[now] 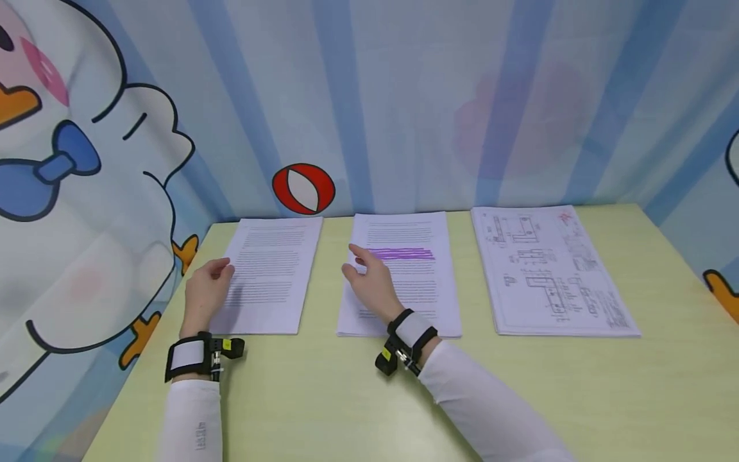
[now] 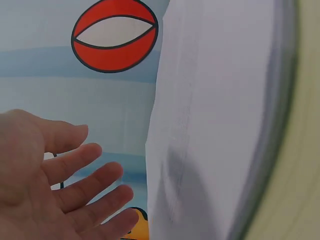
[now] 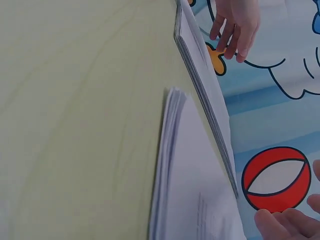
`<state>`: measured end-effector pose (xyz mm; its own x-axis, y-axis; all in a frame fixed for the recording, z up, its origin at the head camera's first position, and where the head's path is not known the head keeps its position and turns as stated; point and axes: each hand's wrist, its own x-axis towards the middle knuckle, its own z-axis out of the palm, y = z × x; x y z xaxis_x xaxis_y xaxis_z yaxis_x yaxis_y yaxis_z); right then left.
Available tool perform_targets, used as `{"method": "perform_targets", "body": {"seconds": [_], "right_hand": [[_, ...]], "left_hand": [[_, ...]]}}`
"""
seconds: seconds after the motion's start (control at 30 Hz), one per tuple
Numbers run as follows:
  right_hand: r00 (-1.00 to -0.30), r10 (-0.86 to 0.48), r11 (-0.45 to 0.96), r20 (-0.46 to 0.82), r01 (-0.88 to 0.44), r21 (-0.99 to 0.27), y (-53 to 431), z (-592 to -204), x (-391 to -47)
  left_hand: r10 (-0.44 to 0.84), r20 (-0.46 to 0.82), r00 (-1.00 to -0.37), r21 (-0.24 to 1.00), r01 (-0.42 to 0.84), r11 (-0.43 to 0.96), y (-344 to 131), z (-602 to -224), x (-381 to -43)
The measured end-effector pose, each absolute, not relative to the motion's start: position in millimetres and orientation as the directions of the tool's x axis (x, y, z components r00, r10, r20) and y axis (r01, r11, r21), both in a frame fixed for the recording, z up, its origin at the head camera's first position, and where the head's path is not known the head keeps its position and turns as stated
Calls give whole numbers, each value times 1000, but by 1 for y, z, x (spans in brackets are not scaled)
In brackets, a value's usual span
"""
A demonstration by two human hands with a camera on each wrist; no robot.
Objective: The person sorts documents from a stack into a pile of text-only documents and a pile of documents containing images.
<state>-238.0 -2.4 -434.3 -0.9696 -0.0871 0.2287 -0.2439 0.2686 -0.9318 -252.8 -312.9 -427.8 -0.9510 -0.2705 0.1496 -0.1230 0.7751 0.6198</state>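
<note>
My left hand hovers by the left edge of the left stack of printed paper, fingers relaxed and holding nothing. In the left wrist view its fingers are slightly bent and apart from the white sheets, on which a shadow falls. Over the left side of the middle stack of paper is my right hand, thumb and fingers spread with nothing between them. Purple marker lines cross the text just beyond its fingertips. Part of that stack is hidden under the hand and wrist.
A third stack, with technical drawings on its top sheet, lies at the right of the pale yellow-green table. Behind the stacks hangs a striped blue curtain with cartoon prints. Both wrists wear strapped cameras.
</note>
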Motion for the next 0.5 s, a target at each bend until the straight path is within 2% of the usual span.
{"method": "perform_targets", "body": {"seconds": [0.27,0.5], "right_hand": [[-979,-203,198,21,-62,-978,-29,-443,-241],[-958,-283,186,-54,1,-983,-52,-449,-238]], "left_hand": [[-278,-127,-952,595,-297,747,-318,-430,-248],[-181,-205,-962,548,-266,793,-323,-432,-243]]}}
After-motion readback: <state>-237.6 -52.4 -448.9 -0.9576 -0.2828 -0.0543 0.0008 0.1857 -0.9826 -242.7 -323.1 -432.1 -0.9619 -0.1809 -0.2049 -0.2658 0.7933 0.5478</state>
